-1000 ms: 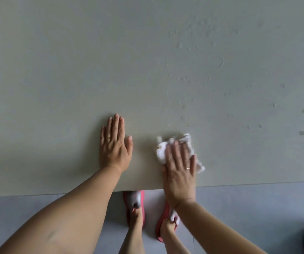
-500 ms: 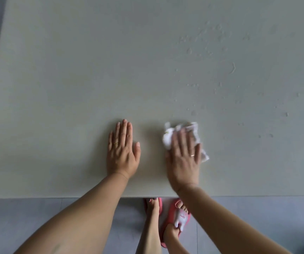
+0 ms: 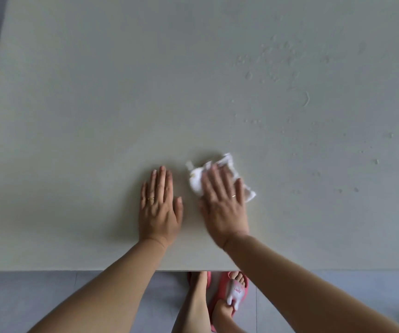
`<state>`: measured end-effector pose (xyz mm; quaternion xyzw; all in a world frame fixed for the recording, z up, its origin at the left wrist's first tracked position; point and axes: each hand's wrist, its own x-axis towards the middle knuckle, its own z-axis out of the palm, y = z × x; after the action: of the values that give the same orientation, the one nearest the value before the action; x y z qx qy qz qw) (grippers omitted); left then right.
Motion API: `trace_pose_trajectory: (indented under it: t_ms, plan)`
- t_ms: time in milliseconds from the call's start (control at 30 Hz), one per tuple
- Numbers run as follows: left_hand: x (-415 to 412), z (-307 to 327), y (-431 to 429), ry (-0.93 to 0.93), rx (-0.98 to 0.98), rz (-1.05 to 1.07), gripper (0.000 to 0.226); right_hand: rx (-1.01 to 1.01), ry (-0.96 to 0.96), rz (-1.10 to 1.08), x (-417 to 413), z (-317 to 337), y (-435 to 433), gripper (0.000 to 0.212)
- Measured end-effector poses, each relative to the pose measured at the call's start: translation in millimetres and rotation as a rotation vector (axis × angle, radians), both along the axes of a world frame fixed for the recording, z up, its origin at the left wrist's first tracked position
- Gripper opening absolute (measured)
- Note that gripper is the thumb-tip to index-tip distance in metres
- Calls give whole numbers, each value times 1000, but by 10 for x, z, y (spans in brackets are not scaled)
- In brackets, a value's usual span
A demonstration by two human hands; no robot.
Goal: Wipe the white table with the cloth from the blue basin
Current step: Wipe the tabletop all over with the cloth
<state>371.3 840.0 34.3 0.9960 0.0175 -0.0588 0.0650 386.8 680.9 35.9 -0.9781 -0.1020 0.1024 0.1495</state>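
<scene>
The left hand is lying flat on the white worktop, fingers straight. Just beside it, the right hand (grip spread, fingers straight) is pressing the crumpled white cloth onto the worktop. Droplets are sitting farther right.

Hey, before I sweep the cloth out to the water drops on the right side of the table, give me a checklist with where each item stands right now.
1. Cloth under control: ok, the right hand presses it onto the table with straight fingers.
2. Cloth spread out: not ok, it is bunched up, with corners poking out past the fingers.
3. Left hand out of the way: ok, it lies flat on the table beside the cloth, apart from it.
4. Drops wiped: not ok, they dot the far and right parts of the table.
5. Cloth damp enough: cannot tell.
</scene>
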Motion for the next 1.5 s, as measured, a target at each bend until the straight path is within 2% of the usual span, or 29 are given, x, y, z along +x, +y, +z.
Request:
trace_pose_trajectory:
  t_ms: [67, 133, 200, 267, 333, 367, 400, 533, 600, 667, 733, 800, 833, 867, 933, 1000, 1067, 1100, 1167, 1233, 1267, 1300, 1367, 1433, 1500]
  plan:
    - [6, 21, -4, 10, 9, -19, 60, -1, -53, 273, -9, -14, -85, 58]
    - [49, 52, 11, 13, 29, -55, 60, -28, -90, 365, 222, -28, -351, 57]
    - [162, 97, 23, -7, 28, -104, 61, -54, -59, 209, 502, -21, -588, 57]
    - [391, 147, -5, -47, -7, -134, 61, -35, -15, -94, 730, -16, -655, 56]
    - [700, 171, -78, -77, -45, -140, 61, -21, 16, -322, 776, -22, -431, 58]
    - [861, 171, -124, -83, -62, -139, 61, -8, 24, -353, 740, -22, -279, 59]
    - [1019, 167, -170, -84, -75, -134, 61, 7, 19, -305, 678, -9, -139, 60]
    - [1443, 76, -278, -57, -102, -130, 59, -20, -51, 212, 613, 13, -250, 55]
    - [1473, 15, -298, -49, -138, -130, 59, -54, -67, 273, 836, -6, -529, 55]
    - [1426, -26, -300, -40, -145, -133, 60, -48, -27, 99, 1094, -23, -747, 55]
    - [1385, -47, -300, -45, -122, -137, 62, -32, 6, -193, 1288, -24, -786, 54]
    - [1388, -52, -306, -45, -119, -132, 61, -29, 24, -433, 1347, -28, -546, 57]
    - [1393, -48, -311, -38, -126, -133, 61, -17, 31, -477, 1316, -22, -363, 58]
    - [1401, -40, -316, -30, -138, -135, 61, 2, 35, -443, 1255, -13, -167, 59]
    - [1409, -15, -326, -32, -172, -127, 59, 31, 53, -202, 1088, 13, 92, 56]
    - [1409, 2, -321, -36, -198, -114, 58, 30, 25, 47, 1108, 31, -47, 54]
    - [1406, -4, -311, -38, -190, -130, 57, -34, -22, 177, 1292, 29, -370, 56]
    - [1403, -10, -304, -33, -170, -138, 58, -59, -24, 152, 1413, 24, -525, 57]
    - [1403, -22, -292, -22, -141, -131, 60, -60, 3, -98, 1629, 8, -681, 58]
    - [1412, -24, -293, -20, -135, -125, 60, -56, 10, -385, 1703, -17, -469, 58]
    - [1409, -23, -297, -17, -134, -128, 59, -45, 14, -444, 1674, -28, -277, 59]
    - [1406, -18, -302, -19, -129, -131, 58, -31, 14, -405, 1615, -29, -74, 60]
    - [1422, -7, -317, -52, -108, -129, 53, -3, 20, -132, 1482, -29, 165, 58]
    - [1426, -15, -314, -53, -101, -137, 52, -18, -11, 143, 1538, -18, -6, 56]
    - [1408, -29, -303, -35, -109, -146, 55, -74, -62, 248, 1758, -18, -354, 57]
